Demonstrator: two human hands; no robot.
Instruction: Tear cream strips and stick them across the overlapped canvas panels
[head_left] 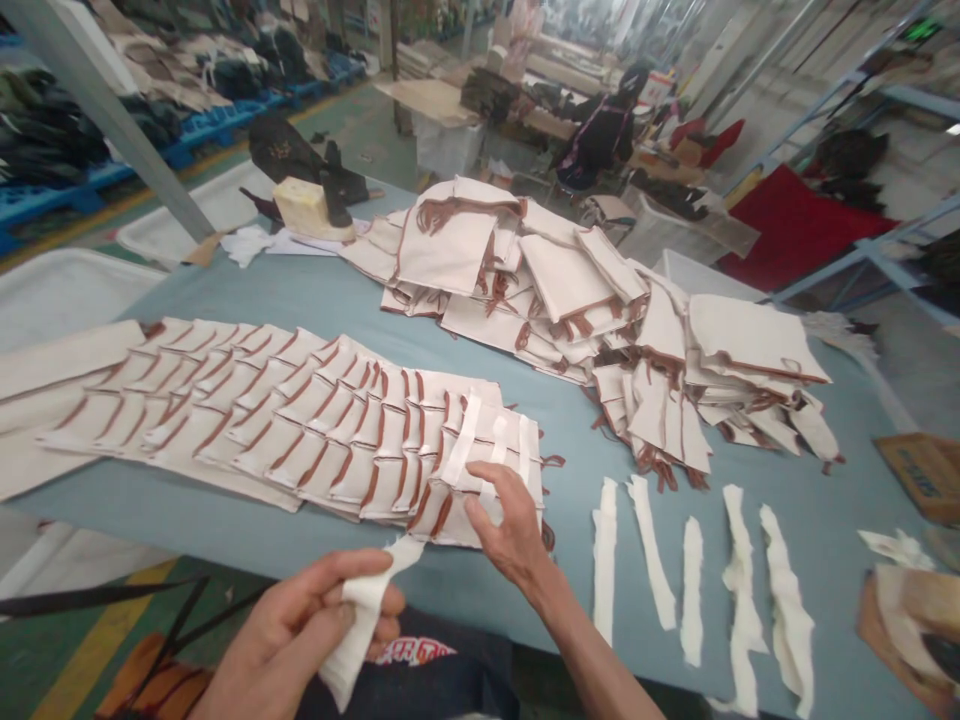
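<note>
My left hand (300, 625) is low at the near table edge, shut on a white torn cloth strip (365, 620) that hangs from between its fingers. My right hand (510, 525) rests with fingers apart on the end of an overlapping row of cream fabric pieces with brown trim (300, 430). Narrow white strips (463, 440) lie across the top piece, just beyond those fingers. Several loose white strips (694, 590) lie side by side on the table to the right of my right forearm. Behind them rises a large heap of similar trimmed pieces (540, 280).
The blue-grey table (300, 300) carries everything. A cream block with dark items (307, 208) stands at its far edge, and white tubs (60, 295) sit at the left. A cardboard box (926, 475) lies at the right edge. A seated person (600, 140) works beyond.
</note>
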